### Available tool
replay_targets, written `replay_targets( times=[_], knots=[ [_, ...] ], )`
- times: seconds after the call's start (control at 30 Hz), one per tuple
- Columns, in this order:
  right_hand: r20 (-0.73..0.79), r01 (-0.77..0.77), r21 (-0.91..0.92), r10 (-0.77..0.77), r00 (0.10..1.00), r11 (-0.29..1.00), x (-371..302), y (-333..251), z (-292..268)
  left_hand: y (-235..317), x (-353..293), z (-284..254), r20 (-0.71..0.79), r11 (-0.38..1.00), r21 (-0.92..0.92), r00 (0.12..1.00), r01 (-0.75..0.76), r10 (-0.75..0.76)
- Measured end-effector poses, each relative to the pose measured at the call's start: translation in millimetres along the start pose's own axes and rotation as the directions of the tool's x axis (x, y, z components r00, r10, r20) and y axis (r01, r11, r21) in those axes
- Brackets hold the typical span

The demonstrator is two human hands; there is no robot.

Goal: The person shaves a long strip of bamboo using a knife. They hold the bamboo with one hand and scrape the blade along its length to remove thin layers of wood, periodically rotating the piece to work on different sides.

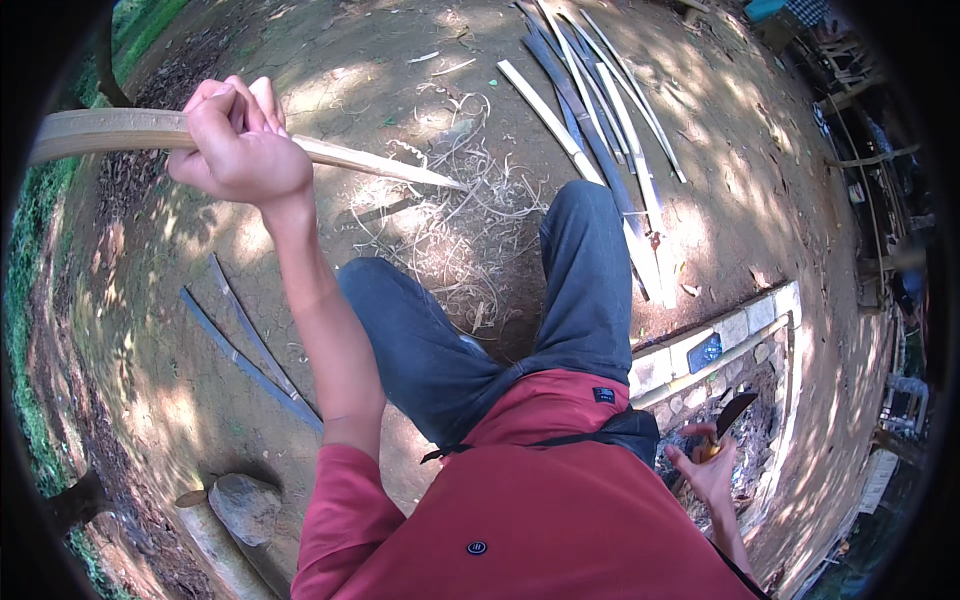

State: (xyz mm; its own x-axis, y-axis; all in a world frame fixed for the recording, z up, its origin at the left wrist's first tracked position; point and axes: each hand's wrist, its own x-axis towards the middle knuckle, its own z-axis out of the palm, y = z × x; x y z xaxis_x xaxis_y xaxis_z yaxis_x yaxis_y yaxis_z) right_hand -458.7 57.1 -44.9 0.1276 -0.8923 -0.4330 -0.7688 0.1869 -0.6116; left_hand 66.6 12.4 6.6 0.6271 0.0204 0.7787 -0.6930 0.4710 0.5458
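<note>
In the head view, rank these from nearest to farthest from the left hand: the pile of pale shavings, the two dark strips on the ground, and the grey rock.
Measured from the left hand, which grips a pale bamboo slat:
1. Pile of pale shavings, on the dirt to the hand's right, by the slat's pointed tip.
2. Two dark strips, on the ground below the hand, left of the forearm.
3. Grey rock, at the lower left, beside a short log.

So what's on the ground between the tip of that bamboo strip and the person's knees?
In the head view, a tangle of pale curled shavings on bare dirt.
</note>
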Motion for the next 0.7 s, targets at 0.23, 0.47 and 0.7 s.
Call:
replay_targets(
  times=[0.23, 0.47, 0.7],
  knots=[
    [0.572, 0.510, 0.091, -0.464, 0.677, 0.855, 76, -4, 59, 5, -5, -34, -0.020, 0.975, -0.164, 0.988, 0.149, -0.154],
    [0.708, 0.213, -0.026, -0.133, 0.693, 0.977, 79, 42, 42, -4, 2, -43, -0.052, 0.956, -0.270, 0.989, 0.117, -0.136],
    [0.792, -0.193, 0.037, 0.089, 0.603, 0.981, 56, 81, 8, -5, 1, -10, 0.006, 0.985, -0.146, 0.996, 0.089, -0.089]
  ],
)
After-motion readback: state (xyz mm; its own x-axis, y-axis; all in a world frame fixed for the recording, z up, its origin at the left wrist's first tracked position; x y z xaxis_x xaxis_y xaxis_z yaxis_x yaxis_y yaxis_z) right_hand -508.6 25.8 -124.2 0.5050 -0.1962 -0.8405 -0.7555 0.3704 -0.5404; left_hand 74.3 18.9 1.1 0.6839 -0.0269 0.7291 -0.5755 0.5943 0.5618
